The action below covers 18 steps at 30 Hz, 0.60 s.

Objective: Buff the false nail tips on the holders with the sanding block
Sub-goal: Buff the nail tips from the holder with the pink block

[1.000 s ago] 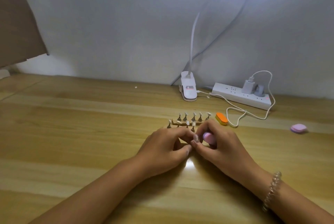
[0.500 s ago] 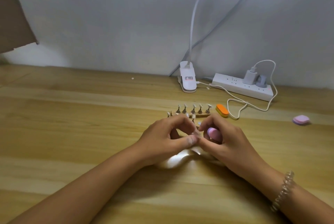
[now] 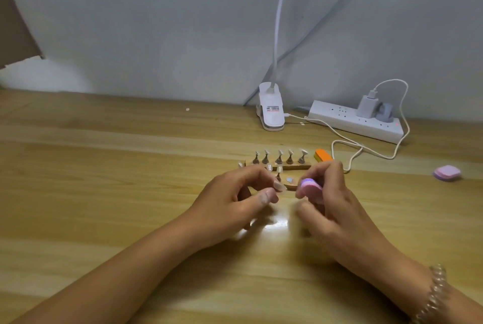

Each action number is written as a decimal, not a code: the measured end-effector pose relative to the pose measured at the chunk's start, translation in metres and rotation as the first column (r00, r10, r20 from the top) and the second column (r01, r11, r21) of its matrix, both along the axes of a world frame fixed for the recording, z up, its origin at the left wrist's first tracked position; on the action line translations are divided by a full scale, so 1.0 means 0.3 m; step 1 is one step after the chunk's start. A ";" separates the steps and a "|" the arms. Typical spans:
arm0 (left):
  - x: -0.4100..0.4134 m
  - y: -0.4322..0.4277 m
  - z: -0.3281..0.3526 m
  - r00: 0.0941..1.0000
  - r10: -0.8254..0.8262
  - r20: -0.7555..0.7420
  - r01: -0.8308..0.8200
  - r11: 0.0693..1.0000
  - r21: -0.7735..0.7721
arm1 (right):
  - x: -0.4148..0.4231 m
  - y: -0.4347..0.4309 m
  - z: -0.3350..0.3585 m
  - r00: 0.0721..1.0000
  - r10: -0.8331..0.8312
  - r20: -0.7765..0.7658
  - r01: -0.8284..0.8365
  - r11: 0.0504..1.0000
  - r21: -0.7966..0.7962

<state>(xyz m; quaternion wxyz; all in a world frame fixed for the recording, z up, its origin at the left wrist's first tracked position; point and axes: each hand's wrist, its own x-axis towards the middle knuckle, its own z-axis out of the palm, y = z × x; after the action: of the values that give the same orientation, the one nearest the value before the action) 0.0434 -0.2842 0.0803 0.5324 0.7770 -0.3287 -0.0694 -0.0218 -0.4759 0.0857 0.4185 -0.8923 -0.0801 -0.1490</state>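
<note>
My left hand (image 3: 232, 200) pinches a pale false nail tip (image 3: 280, 186) between thumb and index finger; whatever it sits on is hidden by the fingers. My right hand (image 3: 337, 206) grips a small pink sanding block (image 3: 310, 186) at the fingertips, a short gap to the right of the tip and not touching it. Just behind the hands, a row of small metal holders with nail tips (image 3: 279, 158) stands on a wooden base (image 3: 295, 167). More holders and a loose tip (image 3: 289, 180) sit between the hands.
An orange buffer block (image 3: 323, 155) lies right of the holder row. Another pink block (image 3: 447, 173) lies far right. A white lamp clip (image 3: 271, 110), a power strip (image 3: 350, 121) and a looping white cable (image 3: 347, 146) sit near the wall.
My hands have drawn apart: the sanding block, held against the nail tip before, now sits a short gap to its right. The view has tilted down, away from the lamp.
</note>
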 end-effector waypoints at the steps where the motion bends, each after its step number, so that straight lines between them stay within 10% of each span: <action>1: 0.000 0.000 -0.001 1.000 0.007 -0.002 -0.007 1.000 0.006 | -0.001 0.000 0.001 1.000 -0.010 -0.001 0.010 1.000 0.019; 8: -0.013 -0.002 0.003 0.995 0.009 0.095 -0.020 0.993 0.119 | 0.006 0.016 0.013 0.959 0.039 0.282 0.014 0.983 -0.183; 18: -0.010 0.002 0.001 0.995 0.051 0.085 -0.054 0.998 0.035 | -0.001 0.011 0.010 0.952 0.156 0.263 -0.090 0.965 -0.246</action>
<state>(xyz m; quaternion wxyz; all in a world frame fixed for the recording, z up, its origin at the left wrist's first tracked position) 0.0403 -0.2836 0.0806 0.5052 0.7974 -0.3288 -0.0286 -0.0220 -0.4726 0.0887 0.3048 -0.8979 -0.2114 -0.2369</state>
